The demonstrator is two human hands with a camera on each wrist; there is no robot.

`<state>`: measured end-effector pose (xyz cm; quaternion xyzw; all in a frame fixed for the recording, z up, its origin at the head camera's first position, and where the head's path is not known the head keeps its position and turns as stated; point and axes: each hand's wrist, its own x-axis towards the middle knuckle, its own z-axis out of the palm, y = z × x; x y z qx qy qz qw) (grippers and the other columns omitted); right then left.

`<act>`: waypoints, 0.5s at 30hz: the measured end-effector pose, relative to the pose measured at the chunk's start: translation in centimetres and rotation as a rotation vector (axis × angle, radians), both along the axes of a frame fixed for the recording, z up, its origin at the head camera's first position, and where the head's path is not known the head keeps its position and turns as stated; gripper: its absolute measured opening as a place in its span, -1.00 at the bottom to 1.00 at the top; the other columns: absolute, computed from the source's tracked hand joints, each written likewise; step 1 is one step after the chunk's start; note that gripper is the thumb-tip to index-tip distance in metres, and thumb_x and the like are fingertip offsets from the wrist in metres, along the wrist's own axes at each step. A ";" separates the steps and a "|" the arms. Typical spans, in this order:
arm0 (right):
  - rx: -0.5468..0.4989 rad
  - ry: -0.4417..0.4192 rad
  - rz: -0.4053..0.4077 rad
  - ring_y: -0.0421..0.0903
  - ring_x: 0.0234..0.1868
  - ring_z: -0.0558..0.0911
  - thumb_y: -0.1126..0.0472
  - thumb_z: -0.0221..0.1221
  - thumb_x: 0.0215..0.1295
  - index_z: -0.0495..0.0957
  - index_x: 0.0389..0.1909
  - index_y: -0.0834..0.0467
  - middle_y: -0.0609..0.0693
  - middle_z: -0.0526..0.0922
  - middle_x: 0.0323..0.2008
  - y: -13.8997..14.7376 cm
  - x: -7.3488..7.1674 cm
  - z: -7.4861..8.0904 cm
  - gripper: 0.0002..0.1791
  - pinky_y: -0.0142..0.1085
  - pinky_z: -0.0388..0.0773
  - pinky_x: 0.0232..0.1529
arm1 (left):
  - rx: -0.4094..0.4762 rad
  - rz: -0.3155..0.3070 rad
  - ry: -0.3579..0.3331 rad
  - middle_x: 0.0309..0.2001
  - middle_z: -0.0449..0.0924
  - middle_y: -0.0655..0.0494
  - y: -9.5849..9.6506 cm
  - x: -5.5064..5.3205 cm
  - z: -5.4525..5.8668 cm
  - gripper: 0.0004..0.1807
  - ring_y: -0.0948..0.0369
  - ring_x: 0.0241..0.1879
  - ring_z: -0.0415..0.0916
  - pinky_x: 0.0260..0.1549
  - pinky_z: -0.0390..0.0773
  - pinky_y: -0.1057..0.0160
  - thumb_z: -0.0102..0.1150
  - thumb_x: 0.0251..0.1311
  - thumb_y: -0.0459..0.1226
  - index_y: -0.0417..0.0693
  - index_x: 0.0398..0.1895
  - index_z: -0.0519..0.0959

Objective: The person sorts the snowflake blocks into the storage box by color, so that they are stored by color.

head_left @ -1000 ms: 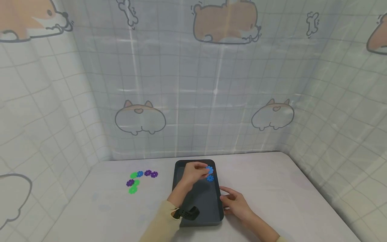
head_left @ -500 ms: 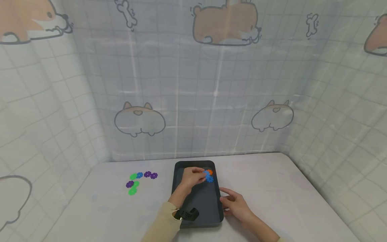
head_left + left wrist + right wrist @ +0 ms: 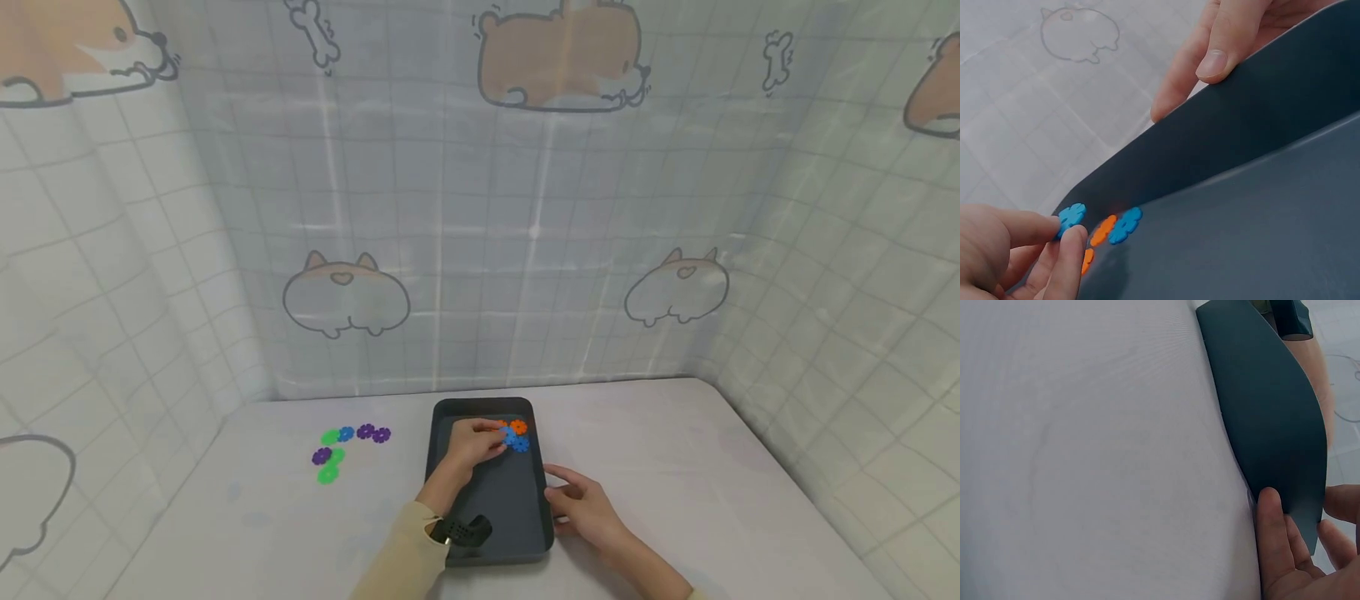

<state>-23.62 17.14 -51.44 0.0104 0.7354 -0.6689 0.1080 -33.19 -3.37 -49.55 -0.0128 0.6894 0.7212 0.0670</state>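
Below, pale table (image 3: 660,475): it fills the lower frame of the head view, smooth, with faint mottled marks.
Walls: a shiny sheet (image 3: 480,200) with grid lines covers left, back and right; light streaks run down its middle.
Printed figures: brown dogs (image 3: 562,62) along the top, bones (image 3: 777,62) between them.
Dark tray (image 3: 498,496): at lower centre, lying flat on the table.
Left hand (image 3: 471,446): it pinches a blue flower piece (image 3: 508,435) over the tray's upper right part.
Near this grip: orange pieces (image 3: 518,427) and another blue piece (image 3: 521,444) inside the tray.
Right hand (image 3: 591,507): fingers loosely spread, tips touching the tray's right side, holding no piece.
Lower left: green, purple and blue pieces (image 3: 365,431) lie on the table.
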 end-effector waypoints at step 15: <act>0.000 0.008 -0.012 -0.03 -0.31 0.67 0.21 0.20 0.34 0.35 0.34 0.22 0.10 0.65 -0.20 -0.3 0.1 -0.2 -0.43 -0.18 0.66 -0.36 | -0.096 0.093 0.029 -0.22 0.54 -0.23 0.0 -0.3 -1.3 -0.77 0.05 -0.33 0.66 -0.36 0.68 0.23 0.29 0.04 -0.59 -0.48 -0.18 0.61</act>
